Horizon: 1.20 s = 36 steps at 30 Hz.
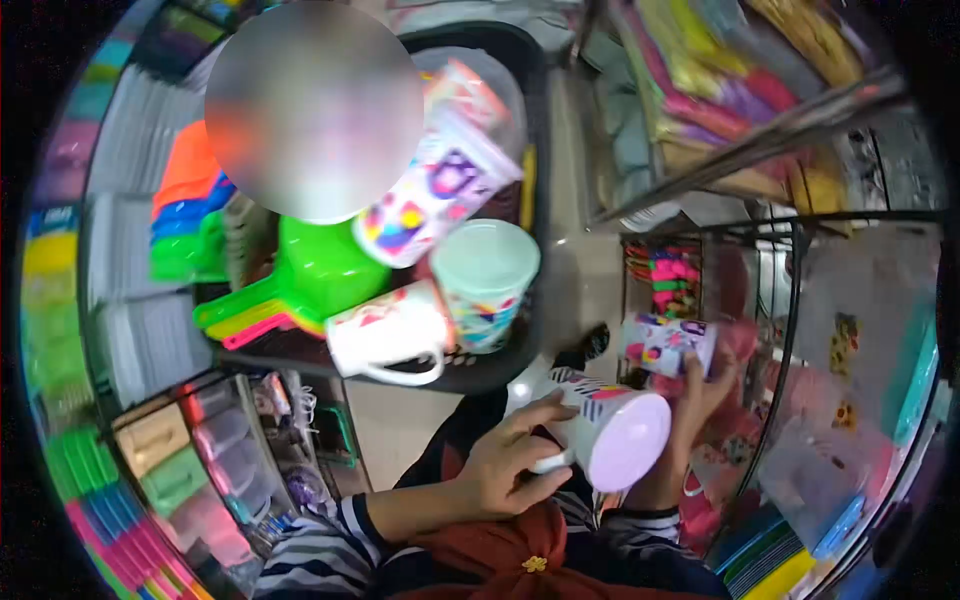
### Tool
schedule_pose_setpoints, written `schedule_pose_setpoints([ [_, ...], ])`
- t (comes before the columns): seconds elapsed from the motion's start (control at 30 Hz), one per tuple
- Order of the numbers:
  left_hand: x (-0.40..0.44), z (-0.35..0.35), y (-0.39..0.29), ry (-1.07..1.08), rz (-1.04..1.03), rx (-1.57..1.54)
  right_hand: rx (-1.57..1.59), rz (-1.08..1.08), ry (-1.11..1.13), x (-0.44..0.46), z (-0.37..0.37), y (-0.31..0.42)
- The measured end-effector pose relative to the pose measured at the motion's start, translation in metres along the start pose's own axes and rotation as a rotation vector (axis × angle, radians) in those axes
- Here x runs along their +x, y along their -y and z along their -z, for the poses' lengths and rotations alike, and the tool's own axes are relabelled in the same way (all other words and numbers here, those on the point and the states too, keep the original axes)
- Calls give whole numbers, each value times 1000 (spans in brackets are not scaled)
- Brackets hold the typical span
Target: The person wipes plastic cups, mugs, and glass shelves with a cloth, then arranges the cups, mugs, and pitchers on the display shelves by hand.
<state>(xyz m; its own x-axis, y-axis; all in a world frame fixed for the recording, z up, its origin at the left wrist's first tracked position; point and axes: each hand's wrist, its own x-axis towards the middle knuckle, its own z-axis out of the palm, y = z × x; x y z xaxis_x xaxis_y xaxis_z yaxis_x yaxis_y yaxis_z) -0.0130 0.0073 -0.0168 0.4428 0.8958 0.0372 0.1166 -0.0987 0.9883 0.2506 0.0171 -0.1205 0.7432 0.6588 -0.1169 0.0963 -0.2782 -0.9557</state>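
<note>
My left hand (512,455) is closed round the handle side of a patterned mug (625,440), whose pale pink end faces up and to the right. Further right, my right hand (705,385) grips a white cup with purple and pink print (665,345). In front of me a black basket (535,335) holds several cups and scoops. Among them are a cup with a mint top (485,260), a white mug lying on its side (390,335), a printed white cup (435,190) and a green scoop (325,265).
Shelves with stacked plastic goods (140,240) run along the left. A rack of wrapped colourful items (700,70) stands at the upper right, above wire shelving (795,300). Tiled floor (395,430) shows below the basket. A blurred disc covers part of the basket.
</note>
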Motion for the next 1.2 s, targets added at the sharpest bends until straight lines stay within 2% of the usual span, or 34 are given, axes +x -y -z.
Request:
schedule_pose_setpoints([
  [0.1, -6, 36, -32, -177, -254, -7, 233, 187, 35, -1, -11, 53],
  [0.17, -15, 72, -52, -314, -335, 297, 451, 192, 214, -8, -31, 108],
  [0.2, -18, 88, -65, -411, -311, 544, 553, 195, 299, -12, -43, 130],
  [0.3, -19, 124, -74, -815, -226, 769, 647, 216, 444, -46, -91, 186],
  [0.37, -27, 147, -73, -917, -110, 940, 546, 253, 585, -75, -119, 206],
  [0.4, -32, 155, -67, -967, -80, 929, 531, 289, 654, -86, -131, 206],
  [0.43, -35, 157, -68, -954, -19, 912, 488, 166, 742, -101, -137, 213],
  [0.47, -40, 158, -67, -941, 44, 892, 456, 215, 765, -113, -149, 206],
  [0.5, -46, 161, -58, -900, 81, 909, 442, 103, 784, -127, -157, 204],
  [0.57, -54, 158, -46, -821, 189, 1024, 248, 244, 706, -147, -176, 178],
  [0.6, -59, 158, -37, -823, 208, 966, 229, 338, 710, -157, -183, 169],
  [0.63, -62, 160, -33, -824, 208, 960, 223, 341, 710, -162, -184, 167],
  [0.7, -69, 165, -26, -834, 289, 1132, -132, 676, 576, -170, -180, 166],
  [0.77, -76, 171, -16, -843, 281, 1115, -182, 688, 602, -171, -177, 161],
  [0.87, -76, 170, -15, -856, 250, 1113, -207, 723, 525, -170, -173, 155],
  [1.0, -82, 163, -8, -848, 190, 973, -105, 744, 602, -168, -166, 139],
  [1.1, -84, 155, -5, -866, 145, 843, -55, 703, 579, -166, -153, 136],
  [1.13, -79, 147, -12, -906, 199, 866, 45, 740, 530, -164, -150, 130],
  [1.2, -80, 146, -4, -902, 3, 968, 47, 782, 390, -147, -132, 118],
])
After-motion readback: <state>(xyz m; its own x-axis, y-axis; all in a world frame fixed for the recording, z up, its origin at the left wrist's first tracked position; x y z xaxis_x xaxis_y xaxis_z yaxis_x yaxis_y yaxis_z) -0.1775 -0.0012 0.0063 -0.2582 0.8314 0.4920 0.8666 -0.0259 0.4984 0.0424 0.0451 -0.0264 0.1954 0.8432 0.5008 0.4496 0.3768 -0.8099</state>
